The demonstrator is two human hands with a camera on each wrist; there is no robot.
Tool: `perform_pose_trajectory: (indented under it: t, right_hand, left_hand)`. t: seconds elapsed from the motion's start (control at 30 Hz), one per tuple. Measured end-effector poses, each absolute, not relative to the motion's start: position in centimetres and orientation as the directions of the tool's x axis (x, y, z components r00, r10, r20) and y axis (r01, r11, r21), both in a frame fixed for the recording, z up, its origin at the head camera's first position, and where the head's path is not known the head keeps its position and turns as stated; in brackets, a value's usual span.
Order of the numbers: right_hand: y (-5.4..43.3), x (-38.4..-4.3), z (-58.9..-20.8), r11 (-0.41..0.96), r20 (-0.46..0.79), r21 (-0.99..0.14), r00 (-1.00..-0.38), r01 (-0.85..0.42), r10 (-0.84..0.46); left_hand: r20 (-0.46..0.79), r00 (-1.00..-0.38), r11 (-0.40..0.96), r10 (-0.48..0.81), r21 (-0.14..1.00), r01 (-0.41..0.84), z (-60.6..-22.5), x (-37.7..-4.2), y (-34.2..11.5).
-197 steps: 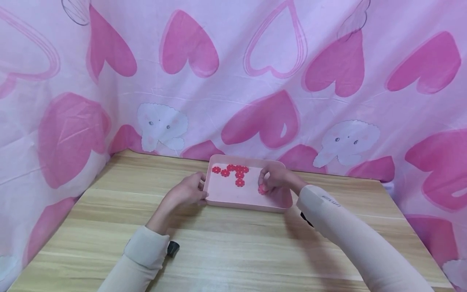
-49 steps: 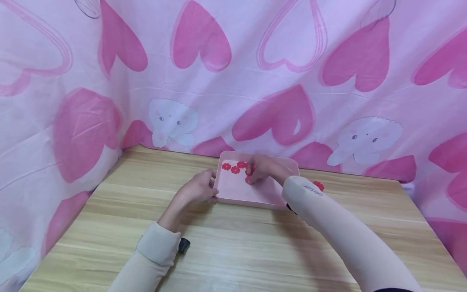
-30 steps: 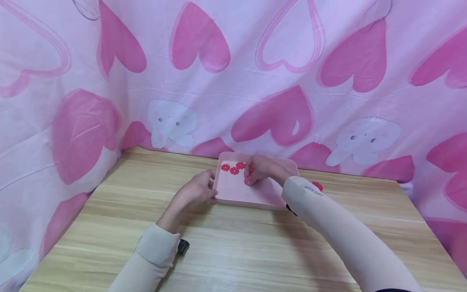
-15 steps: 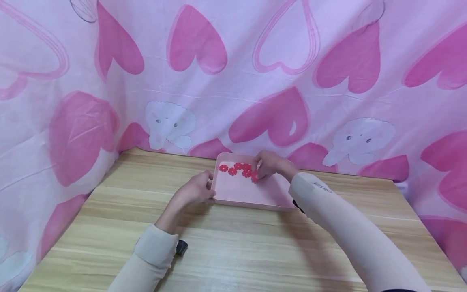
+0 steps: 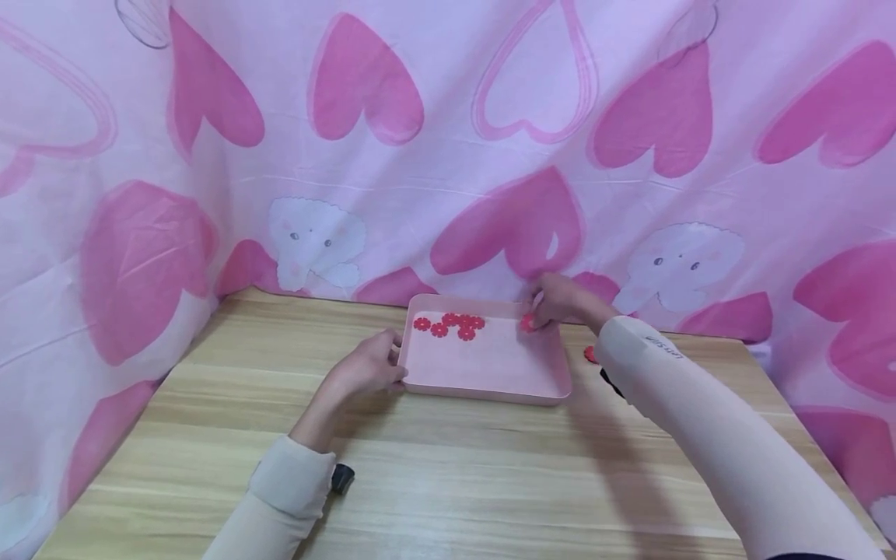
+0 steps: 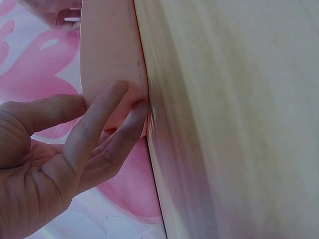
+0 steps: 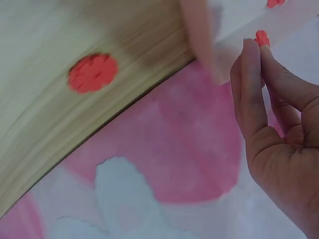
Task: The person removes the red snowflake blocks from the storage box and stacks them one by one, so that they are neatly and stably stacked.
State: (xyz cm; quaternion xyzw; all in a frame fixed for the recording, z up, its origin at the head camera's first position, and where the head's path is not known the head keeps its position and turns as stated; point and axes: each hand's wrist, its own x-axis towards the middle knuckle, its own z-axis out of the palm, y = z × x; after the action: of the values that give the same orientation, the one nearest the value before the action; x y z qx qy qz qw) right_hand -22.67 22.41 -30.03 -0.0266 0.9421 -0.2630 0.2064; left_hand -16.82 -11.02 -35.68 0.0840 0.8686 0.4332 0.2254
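Note:
A shallow pink tray [image 5: 483,396] rests on the table near its back edge. Several red, notched, flower-shaped plastic discs [image 5: 439,330] lie inside at the back left. My left hand [image 5: 365,364] holds the tray by its left end, fingers and thumb at the wall and corner; in the left wrist view the fingertips [image 6: 119,88] press on the outer wall. Between thumb and fingers of my right hand [image 5: 560,299], one red disc [image 7: 261,38] is pinched, over the tray's back right corner. Another red disc [image 7: 93,73] lies on the table right of the tray.
The wood-grain table [image 5: 448,482] ends at the back against a pink heart-patterned curtain [image 5: 378,202]. A black object [image 5: 342,478] sits at the left cuff. My right sleeve [image 5: 644,350] partly covers the disc on the table.
One more disc has left the group inside the tray. My right hand has lifted it and moved right and back to the tray's far right corner. The left hand has stayed at the tray.

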Motion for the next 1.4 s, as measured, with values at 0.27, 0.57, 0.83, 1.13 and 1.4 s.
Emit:
perform_pose_trajectory:
  t: [0.27,0.57,0.83,1.13,1.4]
  right_hand:
    - [28.1,-22.3,-29.9,0.838,-0.424,-0.526,-0.899,0.144,-0.112]
    - [33.3,-21.1,-32.0,0.793,-0.547,-0.543,-0.833,0.276,-0.085]
    - [34.3,-20.2,-33.5,0.770,-0.568,-0.557,-0.820,0.313,-0.078]
    - [34.5,-19.7,-34.0,0.765,-0.542,-0.570,-0.837,0.301,-0.075]
    - [34.6,-19.6,-34.0,0.775,-0.483,-0.584,-0.871,0.242,-0.092]
  left_hand:
    - [-0.335,-0.877,0.606,0.344,0.793,-0.065,-35.6,-16.9,-11.3]
    - [-0.328,-0.869,0.563,0.370,0.823,-0.071,-35.7,-17.1,-11.6]
    - [-0.334,-0.859,0.540,0.389,0.837,-0.081,-35.9,-17.3,-11.5]
    - [-0.339,-0.858,0.542,0.386,0.836,-0.087,-35.9,-17.4,-11.4]
    - [-0.326,-0.856,0.526,0.402,0.847,-0.076,-36.2,-17.5,-11.5]
